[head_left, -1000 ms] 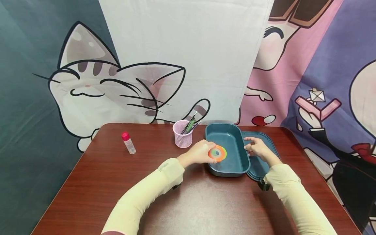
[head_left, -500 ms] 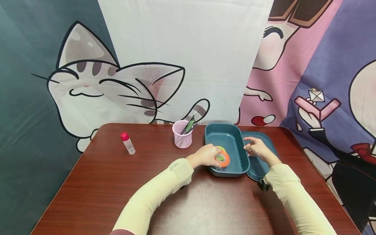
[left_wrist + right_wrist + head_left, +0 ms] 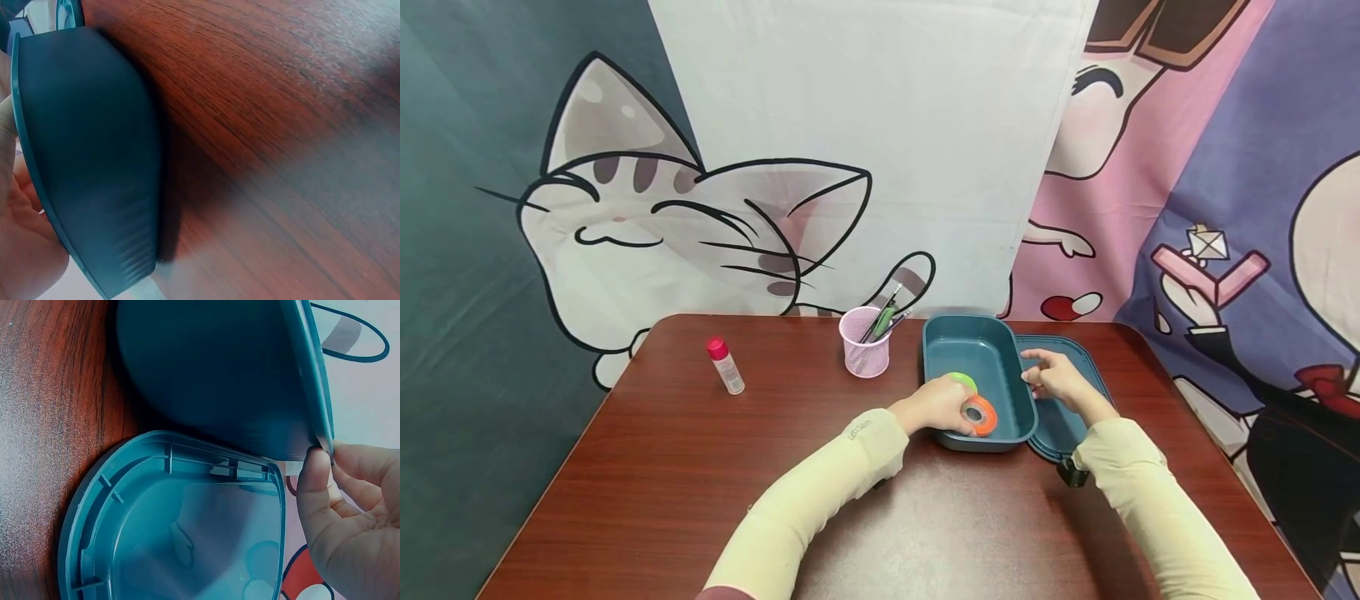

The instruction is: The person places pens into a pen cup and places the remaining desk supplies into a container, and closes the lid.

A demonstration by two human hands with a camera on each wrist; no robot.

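Note:
My left hand (image 3: 937,405) reaches over the near-left rim into a dark teal box (image 3: 1000,375). Its fingers hold an orange roll of tape (image 3: 980,415) low inside the box. Right behind those fingers a bright green roll (image 3: 962,382) shows partly; whether the hand also grips it is unclear. In the left wrist view the box wall (image 3: 94,150) hides what the hand (image 3: 28,250) holds. Thumb and fingers of my right hand (image 3: 1057,382) pinch the box's right rim, as the right wrist view shows with the hand (image 3: 356,519) at the edge.
A teal lid (image 3: 1063,425) lies right of the box, partly under my right hand. Behind on the left stands a pink mesh cup (image 3: 865,354) with pens. A clear bottle with a red cap (image 3: 726,367) stands farther left on the brown table (image 3: 647,483).
My left hand has moved right and lower into the box with the orange roll. The orange and green rolls, overlapping before, now show apart. My right hand stays at the rim.

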